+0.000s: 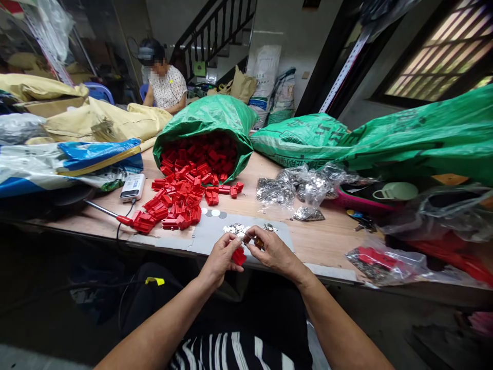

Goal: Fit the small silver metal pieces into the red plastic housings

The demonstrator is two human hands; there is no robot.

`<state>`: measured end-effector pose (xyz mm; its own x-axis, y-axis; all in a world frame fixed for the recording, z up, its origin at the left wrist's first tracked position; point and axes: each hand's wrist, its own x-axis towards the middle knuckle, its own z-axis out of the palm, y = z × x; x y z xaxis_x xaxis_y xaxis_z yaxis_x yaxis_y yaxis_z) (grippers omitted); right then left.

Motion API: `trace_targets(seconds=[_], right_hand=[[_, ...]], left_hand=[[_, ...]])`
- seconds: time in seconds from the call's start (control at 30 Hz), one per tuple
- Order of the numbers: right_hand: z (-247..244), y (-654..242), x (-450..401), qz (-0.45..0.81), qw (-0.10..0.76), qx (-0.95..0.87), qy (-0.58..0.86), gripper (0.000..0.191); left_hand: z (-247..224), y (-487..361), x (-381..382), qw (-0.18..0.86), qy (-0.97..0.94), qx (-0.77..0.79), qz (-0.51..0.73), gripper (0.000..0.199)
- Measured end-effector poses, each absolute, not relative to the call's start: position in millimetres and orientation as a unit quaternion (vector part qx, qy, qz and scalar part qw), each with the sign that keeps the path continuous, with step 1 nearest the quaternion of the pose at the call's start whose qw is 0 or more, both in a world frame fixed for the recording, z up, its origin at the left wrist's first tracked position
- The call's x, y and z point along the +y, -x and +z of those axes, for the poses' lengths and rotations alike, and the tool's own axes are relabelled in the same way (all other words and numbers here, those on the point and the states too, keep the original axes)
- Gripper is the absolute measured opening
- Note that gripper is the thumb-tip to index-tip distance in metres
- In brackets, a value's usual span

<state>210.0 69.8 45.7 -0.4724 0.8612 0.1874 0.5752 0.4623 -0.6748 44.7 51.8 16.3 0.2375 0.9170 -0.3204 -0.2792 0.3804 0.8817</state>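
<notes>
My left hand (220,256) is closed on a small red plastic part (239,256), which shows below its fingers. Close beside it, my right hand (271,251) grips a thin tool with an amber handle (259,242); its exact kind is too small to make out. The fingertips of both hands nearly meet at the table's front edge. Just beyond them, small shiny metal pieces (234,228) lie on a grey mat (283,234). A loose heap of red plastic parts (181,200) spreads to the left, spilling out of a green woven sack (215,110).
Clear bags of metal pieces (275,191) lie right of the mat, with a pink-rimmed container (348,198) beyond. Another bag (389,262) sits at the right front edge. A white power bank (133,187) stands left. A person (165,85) sits across the table.
</notes>
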Motion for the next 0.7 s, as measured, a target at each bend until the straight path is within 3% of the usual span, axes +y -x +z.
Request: trace_targets(seconds=[0.7], right_hand=[[21.7, -208.3, 65.8, 0.394, 0.324, -0.704, 0.494, 0.020]], left_hand=[[13.7, -52.6, 50.1, 0.685, -0.317, 0.432, 0.493, 0.038]])
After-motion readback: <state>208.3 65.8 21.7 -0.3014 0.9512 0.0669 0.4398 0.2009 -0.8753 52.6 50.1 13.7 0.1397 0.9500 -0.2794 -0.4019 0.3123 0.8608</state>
